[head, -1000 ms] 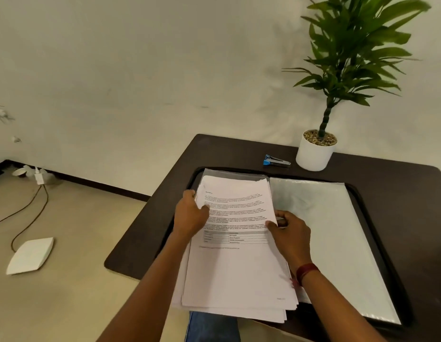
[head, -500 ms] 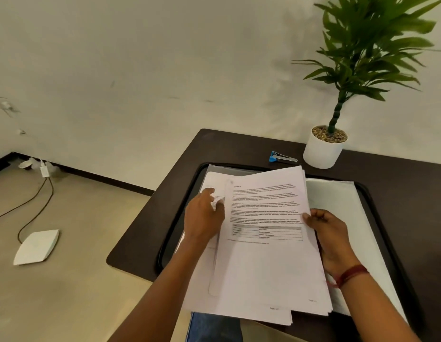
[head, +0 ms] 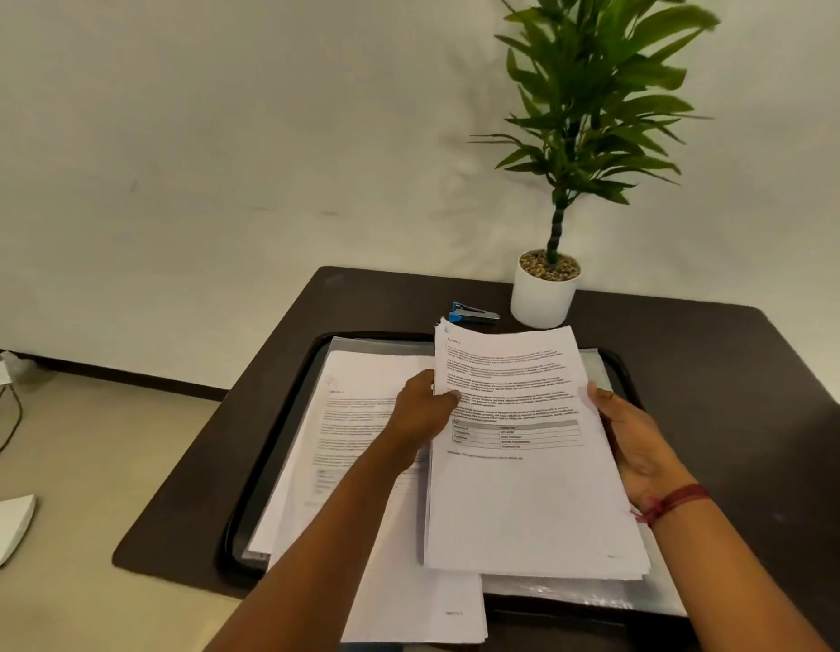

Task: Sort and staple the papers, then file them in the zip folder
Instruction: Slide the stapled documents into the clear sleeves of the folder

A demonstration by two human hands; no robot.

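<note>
An open black zip folder [head: 277,425] with clear plastic sleeves lies on the dark table [head: 719,369]. A thick batch of printed papers [head: 526,491] is held over the folder's right half: my left hand [head: 423,407] pinches its left edge and my right hand [head: 629,440] grips its right edge. A second stack of papers [head: 361,463] lies on the folder's left half, hanging over the near table edge. A blue and silver stapler [head: 472,313] rests on the table behind the folder.
A potted plant [head: 545,294] in a white pot stands at the back of the table, beside the stapler. On the floor to the left lie a white flat device [head: 6,529] and cables [head: 4,416]. A pale wall rises behind the table.
The top batch of papers has been lifted off the left stack and carried to the right, over the folder's right half. Both hands moved with it, uncovering the sheet beneath.
</note>
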